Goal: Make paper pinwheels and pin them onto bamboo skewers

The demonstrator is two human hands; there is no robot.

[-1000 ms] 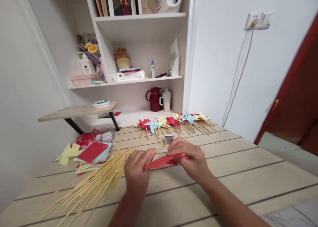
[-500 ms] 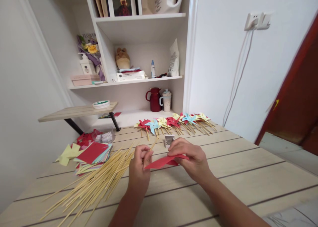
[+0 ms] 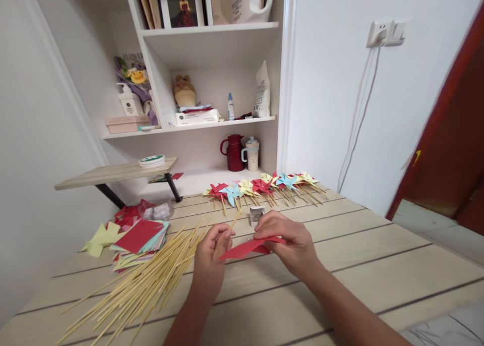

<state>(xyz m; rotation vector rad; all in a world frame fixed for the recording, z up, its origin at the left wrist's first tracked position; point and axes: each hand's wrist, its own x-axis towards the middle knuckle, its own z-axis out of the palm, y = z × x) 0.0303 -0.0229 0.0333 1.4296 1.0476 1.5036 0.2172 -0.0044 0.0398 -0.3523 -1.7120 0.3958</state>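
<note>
While pinching bamboo stick (image 3: 234, 220) in left hand (image 3: 212, 257) and gripping red folded paper (image 3: 242, 248) in right hand (image 3: 295, 242) above table (image 3: 359, 265) centre, avoid hard pressure: likely tears paper, or knocks stick into loose sticks (image 3: 151, 275) at left.

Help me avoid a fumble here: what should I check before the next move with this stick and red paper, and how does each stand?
1. Left hand grip on the stick: ok, pinched.
2. Right hand grip on the red paper: ok.
3. Stick meeting the paper: not ok, it angles up and away.
4. Paper's centre fastening: cannot tell.
5. Spare sticks nearby: ok, at left.
</note>
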